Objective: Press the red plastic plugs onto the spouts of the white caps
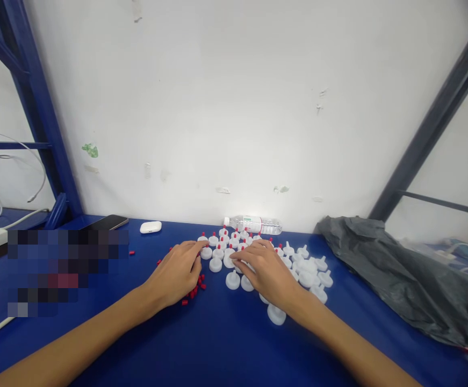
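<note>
On the blue table, my left hand (178, 271) reaches over a scatter of small red caps (194, 293). Its index finger stretches to the edge of a cluster of white nozzle lids, its thumb stands apart, and I see nothing held. My right hand (266, 270) bends over the same cluster. Its thumb and index finger close at the rim of a white nozzle lid (228, 259) with a red tip. Several red-tipped white lids (215, 263) stand upright between and behind the hands. Plain white lids (308, 277) without red tips lie to the right, partly heaped.
A clear plastic bottle (253, 223) lies along the wall behind the lids. A white case (150, 227) and a dark phone (113, 221) are at the back left. Crumpled grey plastic (387, 269) covers the right side. Blue metal posts (42, 102) frame the table.
</note>
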The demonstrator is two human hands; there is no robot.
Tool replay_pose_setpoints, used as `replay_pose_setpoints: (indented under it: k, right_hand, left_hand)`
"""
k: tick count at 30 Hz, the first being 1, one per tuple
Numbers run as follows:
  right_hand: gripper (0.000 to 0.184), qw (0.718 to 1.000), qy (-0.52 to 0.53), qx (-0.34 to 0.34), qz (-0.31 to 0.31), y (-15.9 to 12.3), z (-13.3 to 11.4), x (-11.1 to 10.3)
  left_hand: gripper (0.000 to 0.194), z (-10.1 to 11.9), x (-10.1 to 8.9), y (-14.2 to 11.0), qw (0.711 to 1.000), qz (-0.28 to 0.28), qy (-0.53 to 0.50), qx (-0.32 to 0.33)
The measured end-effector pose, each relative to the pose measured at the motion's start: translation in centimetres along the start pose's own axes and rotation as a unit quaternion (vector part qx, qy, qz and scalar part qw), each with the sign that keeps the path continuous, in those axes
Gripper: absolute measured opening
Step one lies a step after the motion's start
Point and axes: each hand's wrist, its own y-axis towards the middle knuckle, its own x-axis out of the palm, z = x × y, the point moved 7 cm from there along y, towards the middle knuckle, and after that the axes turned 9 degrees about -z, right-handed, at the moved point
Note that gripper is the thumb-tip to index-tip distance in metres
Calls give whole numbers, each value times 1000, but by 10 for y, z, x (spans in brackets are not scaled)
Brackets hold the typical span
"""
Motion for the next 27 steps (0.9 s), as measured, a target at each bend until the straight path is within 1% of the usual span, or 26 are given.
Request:
replay_pose_setpoints:
  k: [3, 8, 10, 12, 14, 16, 17, 19, 21, 24, 27]
  right_hand:
    - [18, 1000, -9, 2, -22, 0, 2, 4]
    - [22, 998, -15, 11, -53, -1, 0, 7]
    - [24, 999, -14, 8, -48, -1, -2, 3]
    - [24, 999, -17, 12, -28, -1, 1, -6]
    - [23, 999, -26, 41, 3, 0, 13, -21]
    - [24, 993, -53, 102, 23, -1, 35, -37]
    - [25, 987, -76, 141, 20, -3, 49, -43]
    - [26, 968, -130, 215, -16, -9, 78, -50]
    - [25, 954, -152, 252, -58, -17, 102, -51]
    - [19, 951, -134, 254, -113, -26, 123, -45]
    - [14, 957, -90, 228, -158, -28, 125, -35]
  left_hand:
    - [47, -3, 0, -1, 1000, -3, -4, -20]
    - [47, -7, 1, -1, 999, -28, 19, -40]
    - [46, -6, -1, 0, 998, -31, 24, -40]
    - [45, -6, -2, 0, 998, -31, 25, -44]
    - [43, -6, -4, -1, 998, -32, 25, -54]
    - [42, -6, -4, -1, 997, -33, 24, -61]
    - [42, -5, -5, -2, 997, -33, 22, -63]
    - [42, -4, -5, -2, 997, -34, 16, -63]
    - [41, -2, -7, -3, 998, -30, 6, -59]
    - [38, 0, -12, -3, 999, -13, -16, -48]
    - [33, 0, -16, -2, 999, 7, -30, -31]
